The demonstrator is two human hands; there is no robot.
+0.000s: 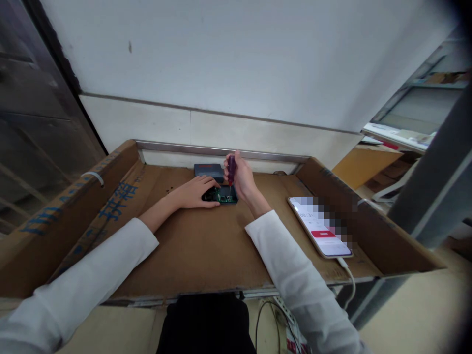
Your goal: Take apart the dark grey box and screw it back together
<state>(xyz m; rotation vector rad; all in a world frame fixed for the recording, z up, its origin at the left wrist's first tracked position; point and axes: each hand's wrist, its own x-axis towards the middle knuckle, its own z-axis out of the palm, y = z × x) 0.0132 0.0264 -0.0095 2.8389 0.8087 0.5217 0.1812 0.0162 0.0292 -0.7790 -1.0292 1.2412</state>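
In the middle of the cardboard surface lies a small dark open case with a green circuit board [224, 197] inside. My left hand [195, 191] curls round the case's left end, thumb along the near edge and fingers over the far side, gripping it. My right hand [241, 176] is wrapped round the dark red handle of a screwdriver [231, 169]. The screwdriver stands upright with its shaft pointing down at the right part of the board; whether its tip sits in a screw is too small to tell. Just behind is a dark grey box-like cover [209, 171], partly hidden by my hands.
A cardboard tray [199, 246] with raised sides covers the table. On its right lies a lit phone [320, 226] with a white charging cable [348, 275] running over the front edge. Tiny dark bits [169, 189] lie left of the cover. A wall [221, 64] rises behind.
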